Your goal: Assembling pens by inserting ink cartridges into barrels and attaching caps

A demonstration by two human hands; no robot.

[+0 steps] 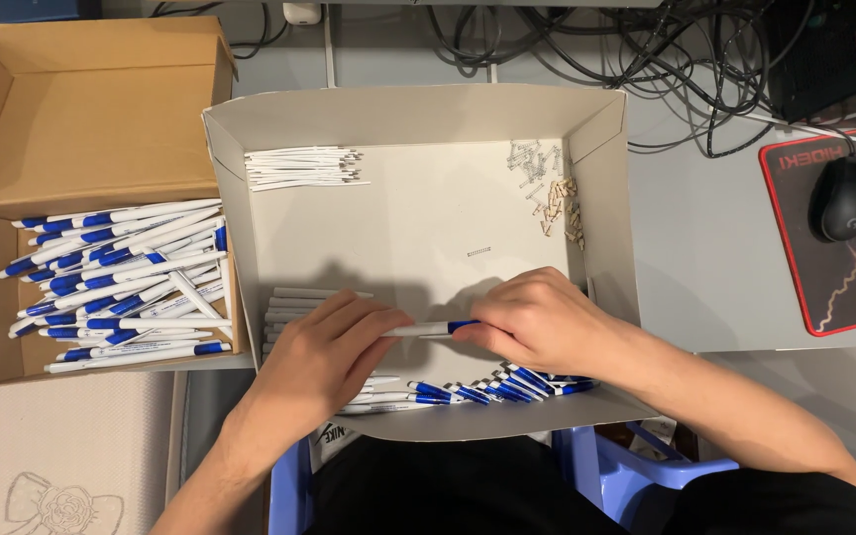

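Between the two hands, a white and blue pen (431, 328) lies level over the grey tray (418, 119). Left hand (324, 359) pinches its white end; right hand (537, 319) closes on its blue end. Just below the right hand sits a row of blue pen parts (492, 389). Far left of the left hand stands a cardboard box of pens (121, 282).

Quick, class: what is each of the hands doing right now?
Left hand: closed on the pen's white end.
Right hand: closed on its blue end.
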